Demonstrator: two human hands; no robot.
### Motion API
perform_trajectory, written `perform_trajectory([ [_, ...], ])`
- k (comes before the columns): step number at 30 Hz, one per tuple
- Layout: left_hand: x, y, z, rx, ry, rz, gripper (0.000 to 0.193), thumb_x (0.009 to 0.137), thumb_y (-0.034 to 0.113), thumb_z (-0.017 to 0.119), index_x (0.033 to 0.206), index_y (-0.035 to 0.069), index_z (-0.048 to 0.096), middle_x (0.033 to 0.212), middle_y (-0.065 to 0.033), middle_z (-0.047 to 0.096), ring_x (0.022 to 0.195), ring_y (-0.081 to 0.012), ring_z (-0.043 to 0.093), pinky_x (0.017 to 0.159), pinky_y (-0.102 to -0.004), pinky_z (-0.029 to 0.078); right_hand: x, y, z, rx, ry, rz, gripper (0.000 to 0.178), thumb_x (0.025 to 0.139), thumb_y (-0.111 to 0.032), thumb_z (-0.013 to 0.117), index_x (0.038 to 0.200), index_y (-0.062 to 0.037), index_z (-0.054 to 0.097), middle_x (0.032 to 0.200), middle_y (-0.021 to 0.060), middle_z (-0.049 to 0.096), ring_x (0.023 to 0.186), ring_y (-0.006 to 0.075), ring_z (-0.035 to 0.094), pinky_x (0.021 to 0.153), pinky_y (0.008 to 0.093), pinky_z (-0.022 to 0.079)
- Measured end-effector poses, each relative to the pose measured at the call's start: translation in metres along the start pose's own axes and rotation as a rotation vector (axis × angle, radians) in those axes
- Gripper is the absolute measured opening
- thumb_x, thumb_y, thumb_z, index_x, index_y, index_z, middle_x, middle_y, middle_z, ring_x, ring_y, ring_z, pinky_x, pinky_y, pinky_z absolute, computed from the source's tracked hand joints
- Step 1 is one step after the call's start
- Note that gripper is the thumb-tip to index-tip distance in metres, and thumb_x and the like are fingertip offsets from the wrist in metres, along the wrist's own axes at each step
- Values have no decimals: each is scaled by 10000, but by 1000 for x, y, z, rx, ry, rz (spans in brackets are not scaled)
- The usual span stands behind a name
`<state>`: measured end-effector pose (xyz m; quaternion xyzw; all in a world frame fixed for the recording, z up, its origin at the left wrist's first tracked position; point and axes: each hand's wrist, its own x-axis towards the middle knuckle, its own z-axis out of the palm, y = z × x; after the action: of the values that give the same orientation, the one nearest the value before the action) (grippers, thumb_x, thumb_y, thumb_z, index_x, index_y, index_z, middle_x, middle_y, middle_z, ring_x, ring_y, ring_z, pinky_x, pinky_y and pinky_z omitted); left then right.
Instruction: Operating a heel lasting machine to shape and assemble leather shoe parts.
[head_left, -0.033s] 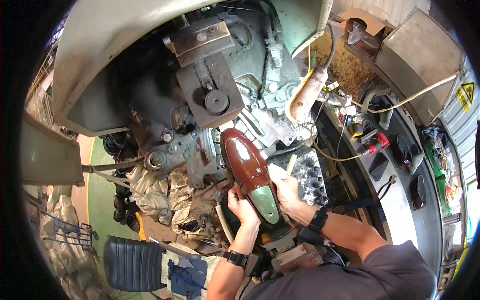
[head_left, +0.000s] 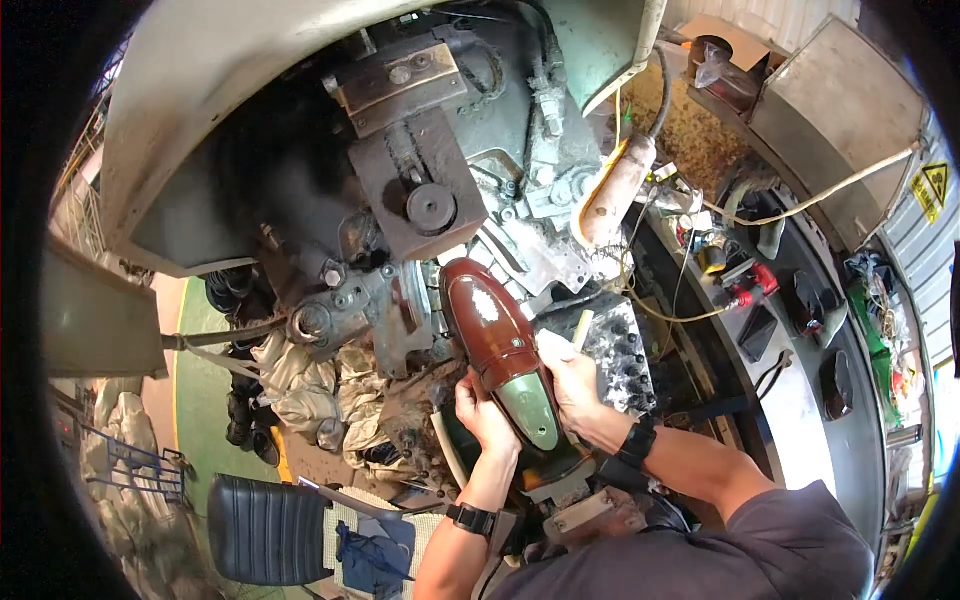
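A glossy brown shoe upper sits over a green shoe last, its rounded toe pointing away from me toward the machine. My left hand grips it along the left side near the heel end, the fingers partly hidden beneath. On the opposite side, my right hand is closed against the shoe. Something white shows at that hand's fingertips; whether it is cloth or a finger cover I cannot make out. A small hole shows near the end of the green last.
Just beyond the shoe stands a large, grimy machine. A cabled whitish lamp-like housing hangs at its right. A long bench carries pliers and a red tool. A black chair stands lower left, near crumpled beige bags.
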<state>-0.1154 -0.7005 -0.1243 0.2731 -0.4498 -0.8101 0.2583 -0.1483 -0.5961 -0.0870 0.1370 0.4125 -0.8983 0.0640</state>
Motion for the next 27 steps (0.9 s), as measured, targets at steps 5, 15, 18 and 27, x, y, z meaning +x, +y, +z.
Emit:
perform_trajectory([
  [5,-2,12,3,-81,-29,-85,191,1071,200,577,1159,31,592,1073,-68,696,915,-184,683,803,-351,584,-2,-1,1,11,12,-7,241,980,-118,731,1148,54,718,1070,77,745,884,129,702,774,278,584],
  [15,1,19,-2,-53,-62,-124,351,1098,370,548,1119,29,631,1069,-47,691,914,-156,652,811,-340,553,7,-10,-6,-135,-113,-1,199,1013,-156,690,1067,31,730,992,50,742,816,104,680,711,273,570],
  [18,2,11,-40,180,-150,-190,435,1068,429,578,1168,18,677,1033,-78,740,916,-276,701,831,-390,539,14,-42,-35,-256,-223,341,245,1041,-166,639,1205,15,657,1069,157,738,828,194,736,722,285,612],
  [27,-54,-34,-154,1560,-652,206,330,953,335,710,1091,36,724,1188,-216,644,1151,-421,581,932,-502,535,71,-80,-293,-1216,110,315,540,916,-81,733,1377,96,515,1091,196,717,918,248,725,759,318,580],
])
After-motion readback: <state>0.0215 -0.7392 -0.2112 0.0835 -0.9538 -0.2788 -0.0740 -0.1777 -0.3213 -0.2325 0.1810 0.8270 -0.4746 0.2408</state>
